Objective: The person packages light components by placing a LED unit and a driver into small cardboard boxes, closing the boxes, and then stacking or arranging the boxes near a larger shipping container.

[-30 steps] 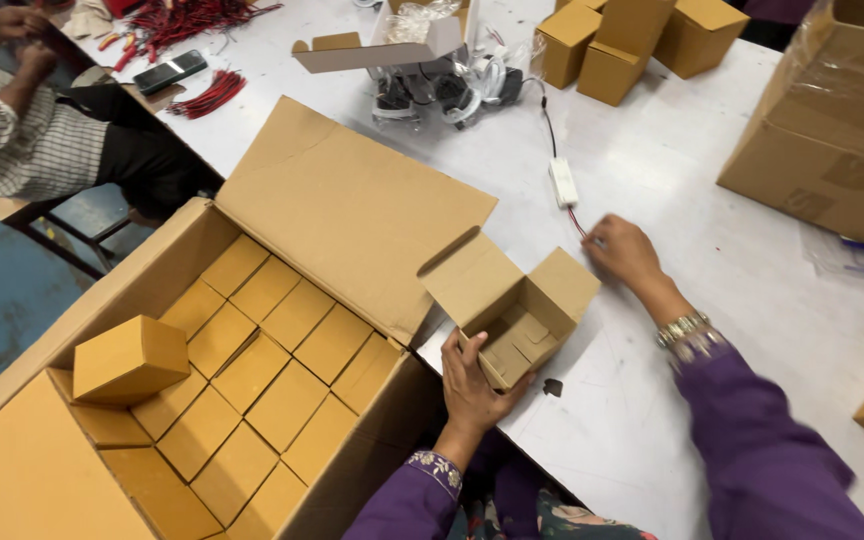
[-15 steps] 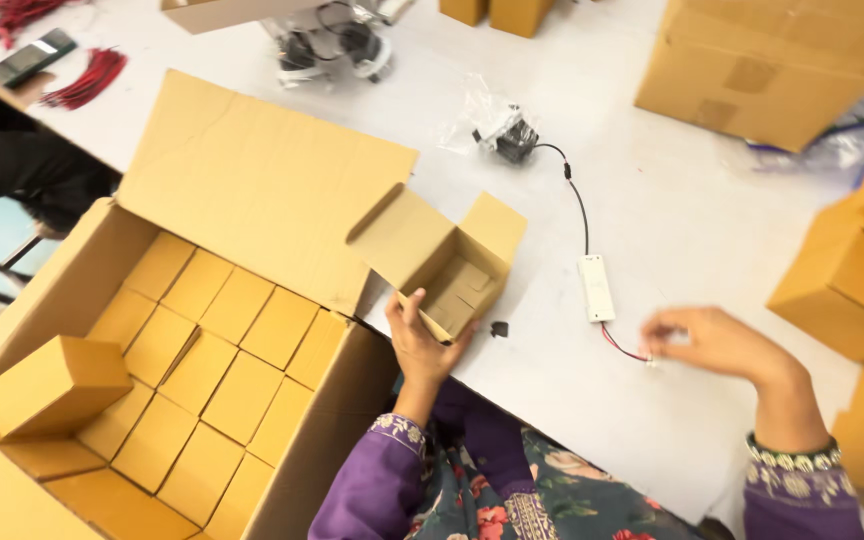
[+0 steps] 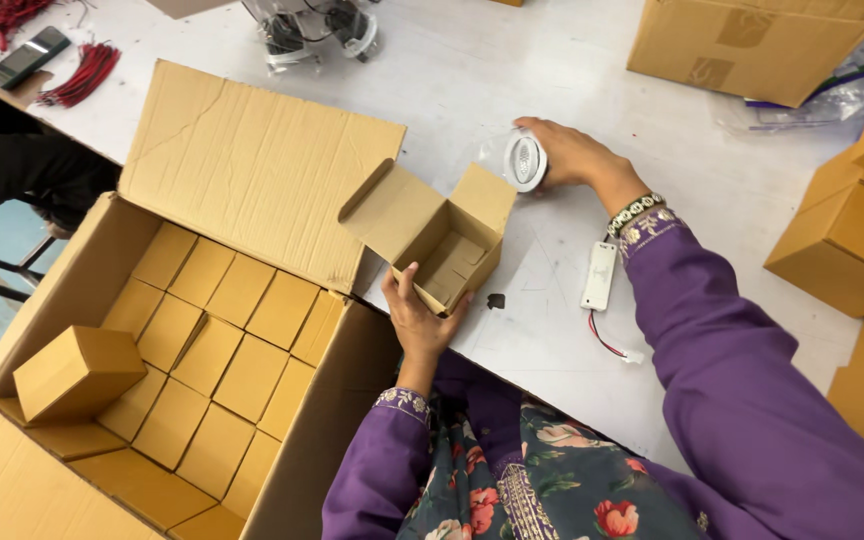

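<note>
We look down on a white table (image 3: 552,90) and a person's two hands in purple sleeves. The hands are well apart.

The left hand (image 3: 420,318) grips the near edge of a small open box (image 3: 447,250), thumb on one side and fingers under the rim. The box stands on the table edge with its flaps up, and its inside shows only a folded card insert.

The right hand (image 3: 577,155) reaches out past the box, to its right, and closes around a round white lamp (image 3: 525,160) wrapped in clear plastic. The lamp touches the table just beyond the box's far flap. A beaded bracelet (image 3: 635,212) circles that wrist.

Under the right forearm lies a white driver (image 3: 599,276) with a thin red wire (image 3: 607,345) trailing toward the person. A small dark piece (image 3: 495,300) lies between the driver and the box.

Left of the left hand sits a large carton (image 3: 252,160), its lid open, filled with rows of closed small boxes; one loose box (image 3: 77,370) rests on top of them.

Right of the right arm stand more brown cartons (image 3: 847,245). Far beyond the left hand we see another person's dark sleeve (image 3: 37,165), red wire bundles (image 3: 82,75) and a phone (image 3: 27,57).
</note>
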